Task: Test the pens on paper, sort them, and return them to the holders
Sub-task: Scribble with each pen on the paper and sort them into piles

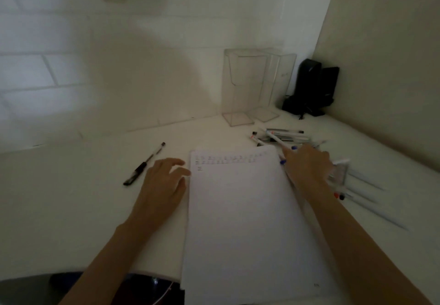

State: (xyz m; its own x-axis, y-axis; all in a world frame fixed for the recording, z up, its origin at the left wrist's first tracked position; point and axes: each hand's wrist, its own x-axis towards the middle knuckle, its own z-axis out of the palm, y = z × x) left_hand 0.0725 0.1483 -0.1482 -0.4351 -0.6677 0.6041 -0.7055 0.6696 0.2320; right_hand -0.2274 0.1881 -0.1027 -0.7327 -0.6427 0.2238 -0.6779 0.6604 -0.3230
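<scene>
Head view: left hand (164, 183) relaxed beside paper (238, 221), right hand (309, 165) over pens (285, 136), grip unclear

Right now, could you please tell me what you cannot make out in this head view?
Head view:
1. Test marks at the top of the paper: too small and dim to read.
2. Right hand: its back hides what the fingers do, so whether it grips a pen from the pile is unclear.
3. Pens right of the paper: blurred, count unclear.
4. Black object in the corner: too dark to identify.
</scene>
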